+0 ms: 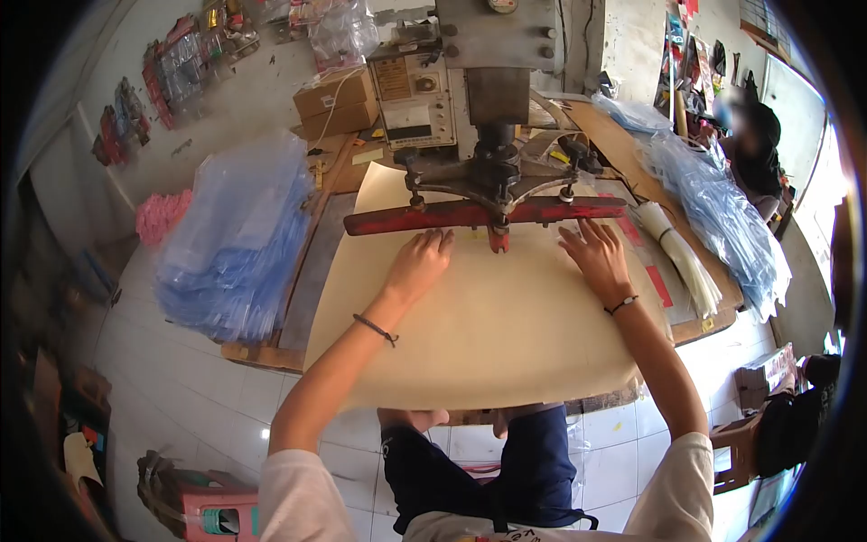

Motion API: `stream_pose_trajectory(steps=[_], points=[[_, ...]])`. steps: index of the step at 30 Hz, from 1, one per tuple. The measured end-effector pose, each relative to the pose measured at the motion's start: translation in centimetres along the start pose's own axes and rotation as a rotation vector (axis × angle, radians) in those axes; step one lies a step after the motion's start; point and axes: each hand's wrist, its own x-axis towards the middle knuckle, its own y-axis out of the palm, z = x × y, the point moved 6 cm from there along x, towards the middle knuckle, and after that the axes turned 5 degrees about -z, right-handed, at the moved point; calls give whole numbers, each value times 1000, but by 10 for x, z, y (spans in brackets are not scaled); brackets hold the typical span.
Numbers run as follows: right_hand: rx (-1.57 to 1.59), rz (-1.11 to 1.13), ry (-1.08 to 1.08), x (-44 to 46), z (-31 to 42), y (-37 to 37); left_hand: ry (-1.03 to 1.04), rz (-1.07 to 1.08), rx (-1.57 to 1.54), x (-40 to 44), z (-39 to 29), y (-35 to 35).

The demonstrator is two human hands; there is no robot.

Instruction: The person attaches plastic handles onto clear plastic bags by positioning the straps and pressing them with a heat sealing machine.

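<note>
A large beige sheet (488, 334) lies across the worktable in front of me and reaches back beneath the press. My left hand (421, 264) rests on it with the fingers stretched out, their tips close to the red bar (406, 217). To the right, my right hand (596, 256) lies on the sheet too, fingers spread, just in front of the bar's right part. The bar hangs from the dark metal head (499, 172) of a press. Whether it touches the sheet, I cannot tell. Neither hand grips anything.
Stacked bluish clear plastic bags (235, 235) lie at the left, more plastic bags (722, 217) at the right. A bundle of whitish strips (682, 257) sits beside the sheet. Behind are a control box (414, 99) and cardboard boxes (334, 101). Another person (757, 135) is at the far right.
</note>
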Motion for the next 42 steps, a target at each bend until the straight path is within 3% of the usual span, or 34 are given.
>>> stream_pose_trajectory(steps=[10,13,22,31,40,42], points=[[188,55,54,4,-4,3,-102,-89,-107,2,7,12],[185,29,30,3,-6,7,-167,16,-168,4,8,9],[238,-25,32,11,1,-2,-28,-199,-3,6,3,3],[-10,-179,-102,12,6,-1,9,-288,68,8,4,8],[-34,-106,-23,12,-6,12,85,-33,-31,10,2,24],[42,31,4,12,-9,15,-1,65,-72,10,2,27]])
